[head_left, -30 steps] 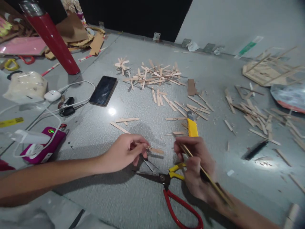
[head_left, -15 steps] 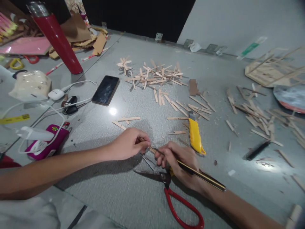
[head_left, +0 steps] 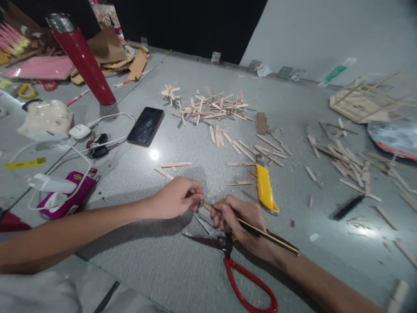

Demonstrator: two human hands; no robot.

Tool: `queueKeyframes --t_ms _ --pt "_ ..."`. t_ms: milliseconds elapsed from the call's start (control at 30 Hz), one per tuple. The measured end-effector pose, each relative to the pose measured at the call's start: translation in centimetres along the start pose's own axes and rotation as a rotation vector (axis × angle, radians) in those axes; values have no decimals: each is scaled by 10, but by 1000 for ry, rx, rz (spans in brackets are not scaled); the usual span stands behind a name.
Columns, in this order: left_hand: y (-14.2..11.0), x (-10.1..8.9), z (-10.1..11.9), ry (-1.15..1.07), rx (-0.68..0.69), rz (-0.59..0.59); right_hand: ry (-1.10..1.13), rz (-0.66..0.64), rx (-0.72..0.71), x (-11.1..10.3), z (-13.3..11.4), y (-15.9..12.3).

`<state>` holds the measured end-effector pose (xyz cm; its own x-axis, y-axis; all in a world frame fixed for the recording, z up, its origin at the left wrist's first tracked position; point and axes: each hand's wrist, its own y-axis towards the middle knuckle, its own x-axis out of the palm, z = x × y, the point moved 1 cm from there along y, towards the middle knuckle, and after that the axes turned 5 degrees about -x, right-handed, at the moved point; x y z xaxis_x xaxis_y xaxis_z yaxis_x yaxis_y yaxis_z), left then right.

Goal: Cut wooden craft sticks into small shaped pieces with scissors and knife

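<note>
Across the grey tabletop [head_left: 182, 269], best to hold the wooden stick [head_left: 207, 206] steady in the left hand [head_left: 176, 198], with fingers pinched together on one end, clear of the scissors [head_left: 224, 243]. Best, too, to keep the pencil [head_left: 270, 238] in the right hand [head_left: 243, 211] low and lightly pressed, with fingers curled around it. Posed slanting inward from either side, nearly meeting at the stick.

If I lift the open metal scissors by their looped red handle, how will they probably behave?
The scissors will likely feel stiff, as their blades look metallic. They may swing at the pivot, since the blades stand apart. Rolling seems unlikely, given the wide red handle.
</note>
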<state>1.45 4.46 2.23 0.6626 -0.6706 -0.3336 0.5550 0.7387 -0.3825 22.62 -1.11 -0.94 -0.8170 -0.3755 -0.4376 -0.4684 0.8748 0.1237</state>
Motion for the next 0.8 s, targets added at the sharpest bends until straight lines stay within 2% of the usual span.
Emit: queueKeyframes --t_ms 267,367,567,800 --pt "0 0 -2 53 56 27 -138 -90 -59 -2 0 1" --pt "0 1 -3 42 64 33 -156 -69 -87 0 1 1" --pt "0 2 -4 4 71 45 -24 48 -78 3 4 -2" --pt "-1 1 -4 -55 28 -4 -51 8 -90 3 9 -6"
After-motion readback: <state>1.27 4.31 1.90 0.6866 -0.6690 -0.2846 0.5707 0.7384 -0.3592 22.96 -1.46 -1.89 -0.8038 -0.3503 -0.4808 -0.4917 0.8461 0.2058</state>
